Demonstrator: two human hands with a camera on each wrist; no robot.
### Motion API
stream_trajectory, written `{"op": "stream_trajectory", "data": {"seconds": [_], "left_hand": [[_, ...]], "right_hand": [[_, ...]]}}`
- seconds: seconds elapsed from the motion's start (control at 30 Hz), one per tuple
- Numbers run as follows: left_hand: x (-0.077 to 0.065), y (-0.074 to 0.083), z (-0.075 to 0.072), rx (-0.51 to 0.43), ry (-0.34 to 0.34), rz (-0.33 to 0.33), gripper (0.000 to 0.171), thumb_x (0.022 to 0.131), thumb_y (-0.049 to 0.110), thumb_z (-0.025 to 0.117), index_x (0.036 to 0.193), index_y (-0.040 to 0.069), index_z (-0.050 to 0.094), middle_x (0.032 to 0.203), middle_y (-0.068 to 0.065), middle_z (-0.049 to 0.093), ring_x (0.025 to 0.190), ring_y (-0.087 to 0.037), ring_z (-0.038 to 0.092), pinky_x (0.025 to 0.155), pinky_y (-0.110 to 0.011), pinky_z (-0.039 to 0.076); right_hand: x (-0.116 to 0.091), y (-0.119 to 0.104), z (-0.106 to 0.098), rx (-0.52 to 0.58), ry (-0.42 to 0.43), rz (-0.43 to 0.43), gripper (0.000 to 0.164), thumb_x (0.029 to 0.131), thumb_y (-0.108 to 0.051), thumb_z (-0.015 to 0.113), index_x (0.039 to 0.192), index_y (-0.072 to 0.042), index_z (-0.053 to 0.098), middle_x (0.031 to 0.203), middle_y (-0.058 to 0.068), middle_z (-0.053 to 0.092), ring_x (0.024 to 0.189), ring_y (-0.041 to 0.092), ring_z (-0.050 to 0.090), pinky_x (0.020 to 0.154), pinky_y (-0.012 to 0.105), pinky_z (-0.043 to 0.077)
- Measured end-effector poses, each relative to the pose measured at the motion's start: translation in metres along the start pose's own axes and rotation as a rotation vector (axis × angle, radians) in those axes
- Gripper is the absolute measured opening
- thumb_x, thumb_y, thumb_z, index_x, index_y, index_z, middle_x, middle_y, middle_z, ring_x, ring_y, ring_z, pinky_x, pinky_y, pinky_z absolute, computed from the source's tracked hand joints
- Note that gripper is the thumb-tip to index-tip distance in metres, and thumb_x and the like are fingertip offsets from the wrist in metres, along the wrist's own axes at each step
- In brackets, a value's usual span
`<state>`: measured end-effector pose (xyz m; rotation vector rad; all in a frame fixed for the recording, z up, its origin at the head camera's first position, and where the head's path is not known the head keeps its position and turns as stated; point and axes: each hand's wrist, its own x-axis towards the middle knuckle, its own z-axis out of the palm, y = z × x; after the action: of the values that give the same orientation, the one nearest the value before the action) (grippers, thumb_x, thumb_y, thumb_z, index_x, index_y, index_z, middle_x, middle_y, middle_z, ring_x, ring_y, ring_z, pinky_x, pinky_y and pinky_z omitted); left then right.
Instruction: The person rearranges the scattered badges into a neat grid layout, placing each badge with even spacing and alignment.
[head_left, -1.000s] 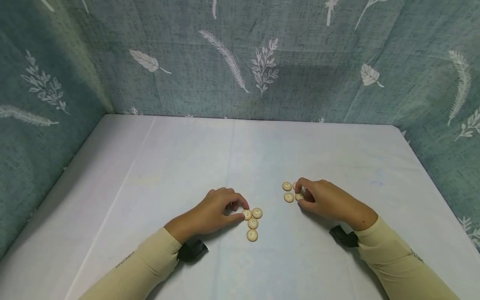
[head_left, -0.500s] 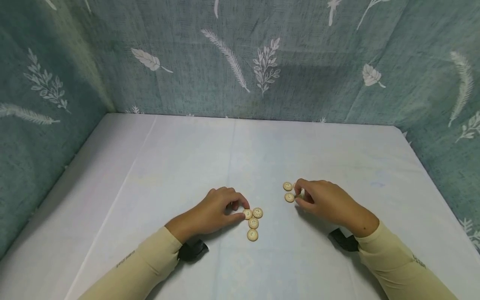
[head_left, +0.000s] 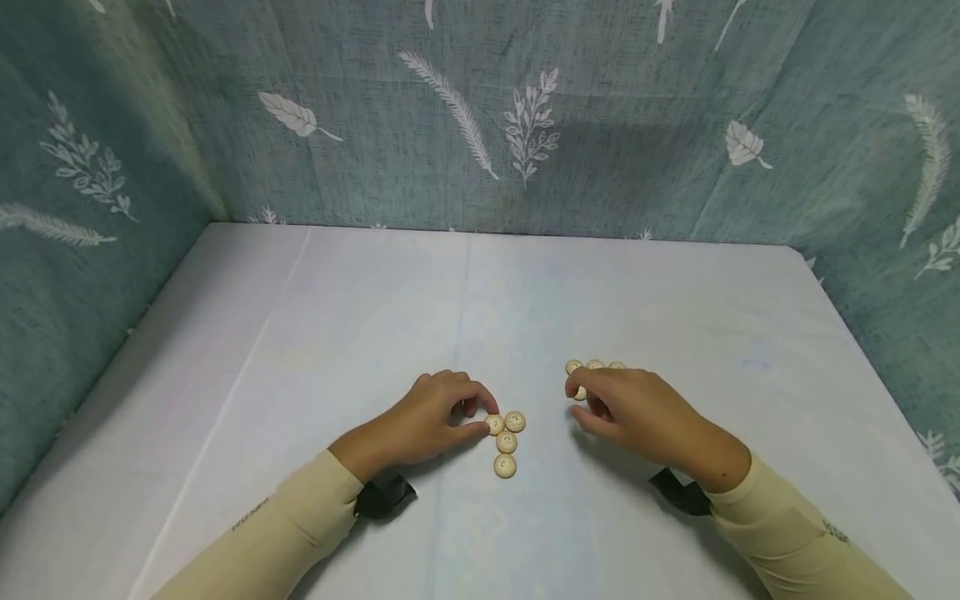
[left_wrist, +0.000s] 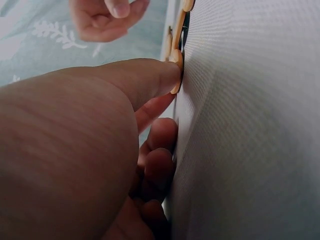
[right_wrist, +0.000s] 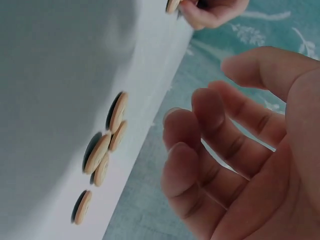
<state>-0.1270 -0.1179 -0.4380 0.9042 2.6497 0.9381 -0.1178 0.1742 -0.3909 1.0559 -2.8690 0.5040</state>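
On the white tabletop lie several round, pale wooden buttons in two groups. My left hand (head_left: 433,423) pinches the leftmost button (head_left: 494,425) of the nearer group between thumb and index finger. Touching or close to it are a second button (head_left: 514,421) and two more in a line below, the lowest button (head_left: 505,465) nearest me. Over the farther group hovers my right hand (head_left: 637,417), which partly hides it. Its loosely bent fingers hold nothing, as the right wrist view shows; below them lie several buttons (right_wrist: 98,152), apart from the hand.
A white cloth covers the table (head_left: 360,308). Behind it and along both sides hangs a green curtain (head_left: 375,125) with white leaf prints. A black wrist strap (head_left: 385,497) sits on the left forearm, and another strap (head_left: 681,493) on the right.
My right hand has let go of the button at the farther group and moved slightly left and toward me. My left hand keeps its place on its button.
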Motion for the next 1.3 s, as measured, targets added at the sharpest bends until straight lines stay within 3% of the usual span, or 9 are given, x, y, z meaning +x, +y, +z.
{"op": "stream_trajectory", "data": {"seconds": [0.23,0.73,0.97,1.3], "left_hand": [[-0.001,0.000,-0.001,-0.004,-0.011,-0.011,0.014,0.091,0.032,0.074,0.103,0.032,0.068,0.083,0.014,0.052,0.082,-0.004,0.047,0.080,-0.032,0.030],[0.000,0.002,-0.002,0.006,0.005,0.004,0.014,0.090,0.031,0.075,0.103,0.032,0.069,0.083,0.013,0.052,0.082,-0.005,0.047,0.080,-0.032,0.030],[-0.002,-0.002,0.000,-0.004,0.009,0.007,0.014,0.090,0.031,0.075,0.103,0.032,0.069,0.083,0.014,0.053,0.081,-0.003,0.048,0.078,-0.031,0.030],[0.001,0.000,-0.001,-0.002,0.008,0.021,0.014,0.090,0.031,0.075,0.103,0.031,0.069,0.083,0.013,0.053,0.081,-0.004,0.047,0.077,-0.032,0.030]], "right_hand": [[0.001,-0.011,0.002,0.024,-0.054,-0.015,0.014,0.088,-0.017,0.073,0.101,-0.015,0.066,0.064,-0.016,0.044,0.058,-0.003,0.038,0.058,0.018,0.039],[0.002,-0.020,0.012,0.016,-0.050,-0.096,0.015,0.088,-0.015,0.073,0.102,-0.018,0.067,0.066,-0.014,0.048,0.060,-0.004,0.039,0.059,0.017,0.039],[0.012,-0.024,0.016,0.022,-0.075,-0.136,0.016,0.087,-0.015,0.074,0.102,-0.017,0.067,0.067,-0.014,0.051,0.059,-0.004,0.041,0.057,0.016,0.039],[0.029,-0.033,0.019,0.059,-0.118,-0.099,0.015,0.089,-0.017,0.073,0.103,-0.017,0.067,0.068,-0.013,0.053,0.059,-0.003,0.043,0.056,0.016,0.038]]}}
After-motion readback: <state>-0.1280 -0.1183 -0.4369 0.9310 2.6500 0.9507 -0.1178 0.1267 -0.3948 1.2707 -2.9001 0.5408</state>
